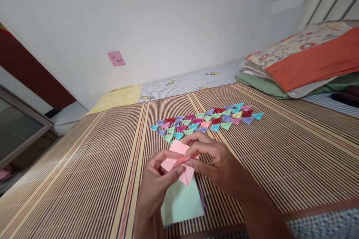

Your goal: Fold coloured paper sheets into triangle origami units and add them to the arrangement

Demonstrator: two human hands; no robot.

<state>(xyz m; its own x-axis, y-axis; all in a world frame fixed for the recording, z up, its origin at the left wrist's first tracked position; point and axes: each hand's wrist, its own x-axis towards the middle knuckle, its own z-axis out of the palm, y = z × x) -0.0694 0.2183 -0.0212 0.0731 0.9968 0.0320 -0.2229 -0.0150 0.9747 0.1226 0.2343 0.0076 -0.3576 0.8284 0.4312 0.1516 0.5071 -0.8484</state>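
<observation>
A pink sheet of origami paper point(177, 147) is held up between both hands, with a raised fold across its middle and a crease near its lower corner. My left hand point(157, 179) grips its left side, thumb in front and fingers behind. My right hand point(213, 157) pinches the fold at the right end between thumb and fingers. Under the hands lies a stack of paper with a pale green sheet point(183, 203) on top. Just beyond, several rows of small folded paper pieces point(197, 121) in many colours lie on the mat.
A striped bamboo mat point(120, 149) covers the bed. Folded bedding and an orange floral pillow point(314, 59) are piled at the right. A white wall point(168, 18) stands behind, with a pink note point(116, 58) stuck on it. A glass-paned frame point(19, 130) is at far left.
</observation>
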